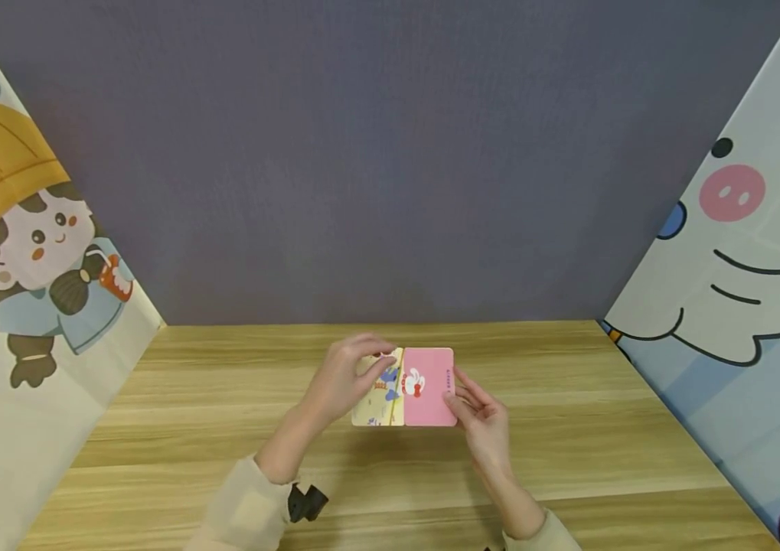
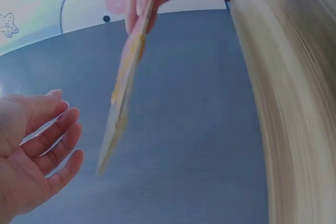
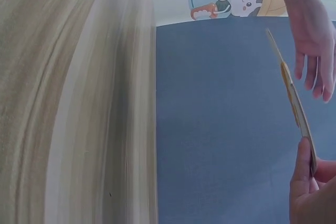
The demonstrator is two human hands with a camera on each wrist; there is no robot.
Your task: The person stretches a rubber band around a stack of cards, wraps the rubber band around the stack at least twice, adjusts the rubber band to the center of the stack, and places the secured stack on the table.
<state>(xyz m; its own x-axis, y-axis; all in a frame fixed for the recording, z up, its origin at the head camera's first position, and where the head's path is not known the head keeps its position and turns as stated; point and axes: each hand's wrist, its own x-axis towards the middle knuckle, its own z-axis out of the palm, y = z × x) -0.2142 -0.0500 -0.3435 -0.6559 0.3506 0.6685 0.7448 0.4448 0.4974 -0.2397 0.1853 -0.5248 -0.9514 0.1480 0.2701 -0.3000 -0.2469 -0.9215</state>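
Note:
A thin, flat pink and yellow booklet (image 1: 432,405) is held up over the wooden table. Its right half is pink with a white rabbit; its left half is pale yellow with a blue figure. Around its middle runs a yellow band (image 3: 290,93), seen edge-on from the right wrist. My right hand (image 1: 487,430) pinches the pink end between thumb and fingers. Beside the yellow end is my left hand (image 1: 340,380), overlapping it in the head view. In the left wrist view, a gap separates the relaxed fingers (image 2: 58,137) from the booklet (image 2: 113,135).
The wooden table (image 1: 224,428) spreads beneath both hands. A dark grey panel (image 1: 390,168) rises at its back edge. Cartoon-printed walls stand at left (image 1: 114,375) and right (image 1: 700,413). A black device (image 1: 307,503) is on my left wrist.

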